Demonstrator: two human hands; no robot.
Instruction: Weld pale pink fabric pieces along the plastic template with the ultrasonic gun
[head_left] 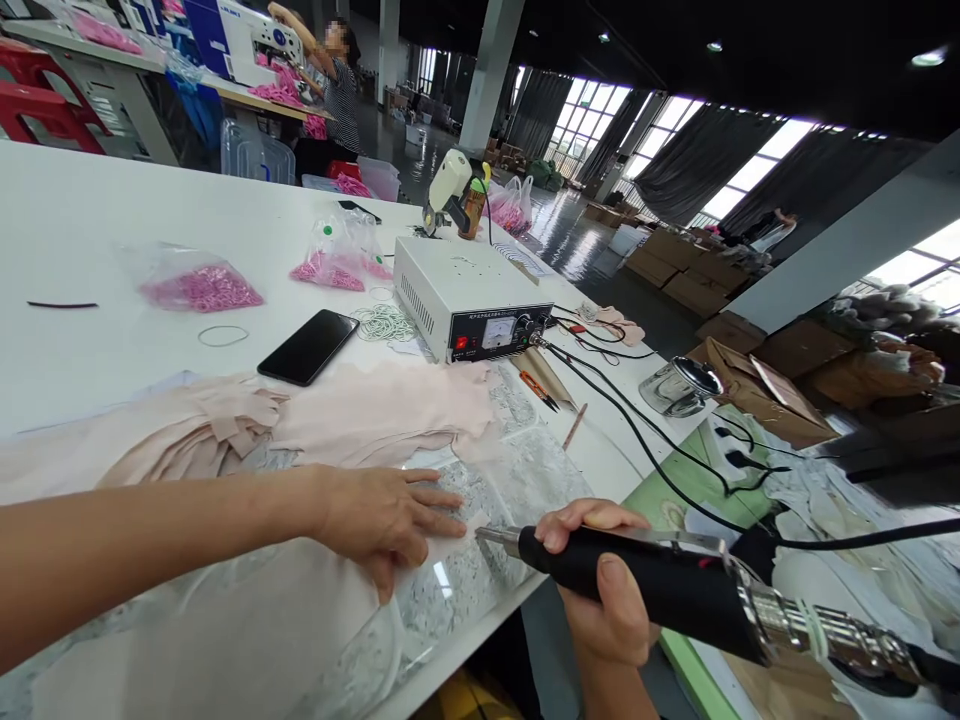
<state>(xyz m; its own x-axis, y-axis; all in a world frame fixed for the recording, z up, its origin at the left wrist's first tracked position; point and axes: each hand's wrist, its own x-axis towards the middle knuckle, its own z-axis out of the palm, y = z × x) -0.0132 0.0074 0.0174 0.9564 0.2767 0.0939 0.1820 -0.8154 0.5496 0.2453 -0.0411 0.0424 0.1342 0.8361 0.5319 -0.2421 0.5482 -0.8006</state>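
Observation:
My right hand (611,580) is wrapped round the black grip of a handheld ultrasonic welder (645,585). Its metal tip (491,535) points left and meets, or hovers just over, the edge of a pale pink fabric piece (457,545); contact cannot be made out. Fingers spread, my left hand (382,515) lies flat on that fabric, just left of the tip. Beneath is a glossy marbled sheet (442,600). Another broad pale fabric piece (225,630) lies at the near left. Stacked pink fabric pieces (382,410) rest beyond my left hand.
A white control box (472,290) with a meter stands behind, its black cables (637,430) running right. Around it are a phone (309,347), orange thread snips (538,390), bags of pink pieces (202,285) and a glass jar (679,387). A person (337,100) works by a sewing machine.

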